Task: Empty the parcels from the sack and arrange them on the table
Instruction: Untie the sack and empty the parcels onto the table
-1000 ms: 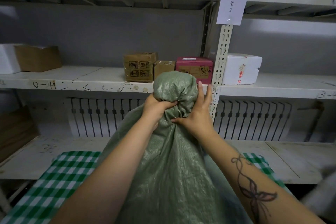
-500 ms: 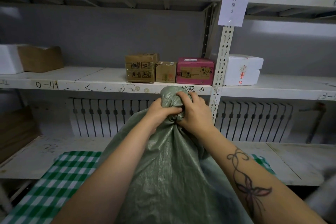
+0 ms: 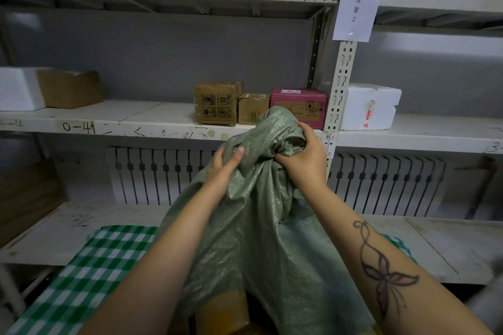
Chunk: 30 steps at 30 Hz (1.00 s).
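Here, in the head view, the green sack [image 3: 258,226] hangs with its long axis running from 12 to 6 o'clock above the table's checked cloth [image 3: 89,266]. The right hand [image 3: 302,156] clenches the bunched upper end, fingers curled into the fabric. The left hand [image 3: 221,171], just at its 8 o'clock, holds a fold with the thumb laid on the near face; its fingers are hidden behind.

A brown parcel [image 3: 221,307] shows at the sack's lower end, at 6 o'clock from both grips. Whether it already rests on the cloth I cannot tell. The load lies below the hands, so a pull toward 12 o'clock looks likely to shed it.

Half a second ago both hands were clenched together on one knot. Now the left hand sits lower, and the bunch is looser and higher, overlapping the pink box [image 3: 299,102] on the shelf. The parcel is newly in sight.
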{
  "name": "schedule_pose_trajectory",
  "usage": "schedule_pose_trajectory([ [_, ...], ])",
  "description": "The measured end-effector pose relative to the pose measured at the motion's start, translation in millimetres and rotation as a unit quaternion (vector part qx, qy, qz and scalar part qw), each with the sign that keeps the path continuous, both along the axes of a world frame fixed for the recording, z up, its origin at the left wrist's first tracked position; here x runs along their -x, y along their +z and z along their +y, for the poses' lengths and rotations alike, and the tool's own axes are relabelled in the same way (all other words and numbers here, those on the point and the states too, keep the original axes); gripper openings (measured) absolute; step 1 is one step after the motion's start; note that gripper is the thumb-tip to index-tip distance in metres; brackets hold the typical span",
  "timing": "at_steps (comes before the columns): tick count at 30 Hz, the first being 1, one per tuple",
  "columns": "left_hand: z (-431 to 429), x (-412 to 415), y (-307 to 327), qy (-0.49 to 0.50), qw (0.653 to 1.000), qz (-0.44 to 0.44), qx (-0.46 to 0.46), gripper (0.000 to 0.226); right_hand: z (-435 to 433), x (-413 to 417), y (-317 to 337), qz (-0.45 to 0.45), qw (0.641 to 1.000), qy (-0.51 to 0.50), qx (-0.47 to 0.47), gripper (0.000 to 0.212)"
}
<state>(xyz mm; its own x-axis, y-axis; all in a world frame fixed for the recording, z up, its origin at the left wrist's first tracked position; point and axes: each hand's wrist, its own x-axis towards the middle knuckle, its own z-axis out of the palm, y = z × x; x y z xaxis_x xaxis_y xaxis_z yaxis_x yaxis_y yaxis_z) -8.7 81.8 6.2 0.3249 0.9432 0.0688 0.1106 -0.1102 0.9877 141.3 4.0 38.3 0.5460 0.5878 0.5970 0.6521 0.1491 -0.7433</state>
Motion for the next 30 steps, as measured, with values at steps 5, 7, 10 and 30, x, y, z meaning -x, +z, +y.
schedule_pose_trajectory([
  [5, 2.9, -14.5, -11.1, -0.060, 0.996, -0.058, 0.020, 0.126, 7.1, 4.7, -6.3, 0.067, 0.997, 0.022, -0.041, 0.072],
  [7, 5.6, -20.6, -20.6, -0.076, 0.994, -0.075, 0.028, 0.118, 8.5, 5.1, -8.9, 0.100, 0.993, 0.030, -0.055, 0.069],
  [10, 22.1, -30.2, -42.6, -0.100, 0.988, -0.103, 0.052, 0.108, 9.1, 3.1, -12.6, 0.148, 0.985, 0.049, -0.073, 0.064],
  [30, -19.3, -34.4, 1.2, -0.147, 0.960, -0.224, 0.085, 0.114, 38.1, -13.7, -26.3, 0.597, 0.750, 0.242, -0.148, 0.090],
])
